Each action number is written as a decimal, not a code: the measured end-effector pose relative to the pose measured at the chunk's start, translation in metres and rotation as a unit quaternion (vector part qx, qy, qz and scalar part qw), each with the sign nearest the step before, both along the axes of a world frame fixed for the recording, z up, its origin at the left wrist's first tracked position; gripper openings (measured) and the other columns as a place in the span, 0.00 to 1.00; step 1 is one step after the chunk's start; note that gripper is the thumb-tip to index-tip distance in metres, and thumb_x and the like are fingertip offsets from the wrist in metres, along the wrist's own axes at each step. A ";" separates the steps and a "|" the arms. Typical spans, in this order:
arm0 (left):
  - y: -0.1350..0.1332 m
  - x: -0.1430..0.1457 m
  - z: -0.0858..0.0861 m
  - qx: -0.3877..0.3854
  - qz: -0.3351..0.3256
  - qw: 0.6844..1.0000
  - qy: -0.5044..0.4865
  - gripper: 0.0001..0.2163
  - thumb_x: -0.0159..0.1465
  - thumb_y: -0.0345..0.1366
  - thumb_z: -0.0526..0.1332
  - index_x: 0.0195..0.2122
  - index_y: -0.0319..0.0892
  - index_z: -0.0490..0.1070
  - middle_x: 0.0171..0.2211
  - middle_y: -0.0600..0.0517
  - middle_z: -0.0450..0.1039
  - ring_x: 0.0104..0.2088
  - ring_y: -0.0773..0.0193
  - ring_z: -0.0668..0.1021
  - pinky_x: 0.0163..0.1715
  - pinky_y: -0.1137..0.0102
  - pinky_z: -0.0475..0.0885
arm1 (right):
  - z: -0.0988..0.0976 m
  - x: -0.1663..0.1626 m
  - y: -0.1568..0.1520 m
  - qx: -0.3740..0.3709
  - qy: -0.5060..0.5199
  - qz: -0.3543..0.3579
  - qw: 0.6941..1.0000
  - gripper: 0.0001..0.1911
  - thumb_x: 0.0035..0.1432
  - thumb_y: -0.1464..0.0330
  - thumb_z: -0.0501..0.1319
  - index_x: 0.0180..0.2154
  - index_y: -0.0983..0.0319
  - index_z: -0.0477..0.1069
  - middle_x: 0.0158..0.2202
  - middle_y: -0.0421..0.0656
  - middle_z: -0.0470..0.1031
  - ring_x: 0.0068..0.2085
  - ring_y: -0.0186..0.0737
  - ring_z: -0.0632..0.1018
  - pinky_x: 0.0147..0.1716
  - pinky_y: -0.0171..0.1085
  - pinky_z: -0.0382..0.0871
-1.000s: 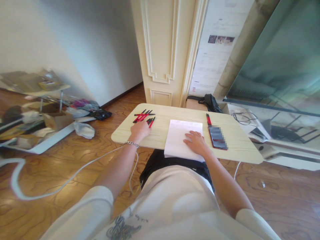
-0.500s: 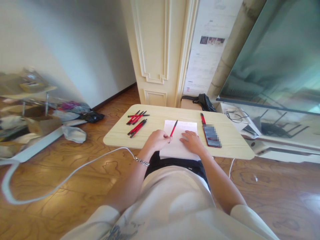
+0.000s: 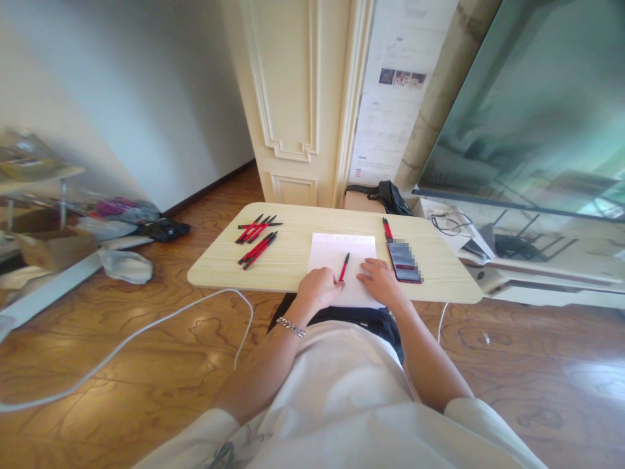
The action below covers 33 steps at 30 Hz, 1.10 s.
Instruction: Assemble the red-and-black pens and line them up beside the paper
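My left hand (image 3: 318,289) is closed around a red and black pen (image 3: 344,266), its tip pointing away over a white sheet of paper (image 3: 342,251). My right hand (image 3: 379,279) rests on the sheet's near right corner with fingers flat and spread. The sheet lies on a light wooden table (image 3: 454,280). Several more red and black pens (image 3: 256,237) lie loose at the table's left. A phone (image 3: 403,259) lies right of the sheet, with a red pen (image 3: 387,228) just beyond it.
A white cable (image 3: 131,339) curls over the wooden floor at left. Clutter and a bag (image 3: 122,266) lie by the left wall. A black pouch (image 3: 388,195) sits behind the table. A glass-topped stand with cables (image 3: 493,241) is at right.
My left hand left the pile of pens at the table's left, carrying one pen, and now holds it over the paper near my right hand. The view has shifted.
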<state>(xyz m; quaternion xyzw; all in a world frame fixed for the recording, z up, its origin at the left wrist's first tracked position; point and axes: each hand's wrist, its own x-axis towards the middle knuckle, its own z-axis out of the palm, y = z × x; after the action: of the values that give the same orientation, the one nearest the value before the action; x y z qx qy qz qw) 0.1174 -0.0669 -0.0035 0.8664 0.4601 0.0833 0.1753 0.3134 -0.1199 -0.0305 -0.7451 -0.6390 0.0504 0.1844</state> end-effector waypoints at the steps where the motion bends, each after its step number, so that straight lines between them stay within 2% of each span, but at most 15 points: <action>1: 0.000 0.000 0.000 -0.003 0.001 1.000 0.005 0.17 0.60 0.49 0.57 0.27 0.44 0.78 0.28 0.41 0.78 0.31 0.54 0.79 0.29 0.67 0.66 | 0.000 0.000 0.000 -0.001 0.002 -0.002 1.000 0.20 0.61 0.60 0.57 0.53 0.57 0.71 0.61 0.45 0.64 0.62 0.48 0.62 0.59 0.45 0.57; 6: 0.002 0.000 0.002 -0.013 -0.005 1.000 0.013 0.18 0.59 0.52 0.57 0.26 0.45 0.77 0.27 0.42 0.78 0.31 0.54 0.79 0.28 0.68 0.66 | 0.000 0.001 0.001 0.000 0.003 0.001 1.000 0.20 0.61 0.59 0.57 0.53 0.57 0.71 0.61 0.45 0.64 0.62 0.48 0.62 0.59 0.45 0.56; 12: 0.000 -0.009 0.007 -0.012 -0.020 1.000 -0.013 0.22 0.60 0.56 0.54 0.22 0.46 0.76 0.23 0.45 0.76 0.26 0.57 0.77 0.25 0.69 0.61 | 0.002 0.003 0.001 0.018 0.015 0.004 1.000 0.20 0.62 0.60 0.56 0.53 0.58 0.71 0.60 0.45 0.67 0.61 0.46 0.64 0.59 0.43 0.57; 15: -0.001 -0.019 0.009 -0.007 -0.007 0.999 -0.040 0.22 0.61 0.55 0.53 0.23 0.45 0.75 0.23 0.46 0.76 0.26 0.59 0.76 0.26 0.69 0.61 | 0.007 0.002 0.001 0.064 0.029 -0.006 0.997 0.19 0.63 0.62 0.54 0.52 0.59 0.72 0.56 0.46 0.70 0.58 0.43 0.68 0.58 0.41 0.58; 17: -0.001 -0.025 0.009 0.000 0.002 0.998 -0.070 0.20 0.62 0.53 0.54 0.25 0.45 0.75 0.25 0.46 0.77 0.27 0.59 0.76 0.26 0.69 0.61 | 0.014 -0.001 0.001 0.075 0.041 -0.015 0.996 0.17 0.64 0.62 0.53 0.50 0.60 0.73 0.52 0.46 0.73 0.53 0.41 0.73 0.54 0.39 0.62; 20: 0.000 -0.031 0.008 0.006 0.011 0.993 -0.115 0.18 0.62 0.51 0.55 0.27 0.44 0.75 0.27 0.47 0.78 0.29 0.59 0.77 0.27 0.70 0.62 | 0.024 -0.008 0.007 0.035 0.049 -0.019 0.998 0.16 0.63 0.60 0.54 0.45 0.58 0.75 0.45 0.45 0.77 0.44 0.40 0.77 0.46 0.37 0.66; 23: 0.001 -0.032 0.006 0.008 0.026 0.988 -0.152 0.17 0.62 0.50 0.55 0.26 0.44 0.74 0.28 0.49 0.78 0.30 0.60 0.77 0.29 0.70 0.63 | 0.034 -0.018 0.022 -0.024 0.036 -0.022 0.999 0.19 0.62 0.54 0.54 0.40 0.58 0.76 0.41 0.46 0.79 0.43 0.43 0.77 0.43 0.37 0.66; 29: 0.004 -0.033 0.002 0.014 0.032 0.980 -0.196 0.17 0.63 0.50 0.55 0.25 0.44 0.71 0.25 0.51 0.76 0.26 0.63 0.75 0.28 0.70 0.62 | 0.041 -0.034 0.061 -0.117 -0.042 -0.087 0.988 0.33 0.54 0.42 0.53 0.42 0.63 0.76 0.43 0.56 0.77 0.46 0.52 0.77 0.42 0.42 0.67; 33: 0.004 -0.032 0.000 0.009 0.026 0.980 -0.199 0.17 0.63 0.49 0.54 0.25 0.43 0.71 0.25 0.50 0.76 0.27 0.63 0.74 0.28 0.70 0.62 | 0.038 -0.037 0.073 -0.131 -0.064 -0.079 0.986 0.33 0.54 0.44 0.55 0.44 0.65 0.76 0.45 0.58 0.77 0.46 0.54 0.77 0.42 0.43 0.68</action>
<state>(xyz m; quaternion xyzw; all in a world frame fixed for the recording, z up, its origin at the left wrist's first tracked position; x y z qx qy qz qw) 0.0850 -0.0625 -0.0032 0.8218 0.4373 0.2631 0.2533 0.2769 -0.0465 0.0071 -0.8124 -0.5769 0.0711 0.0468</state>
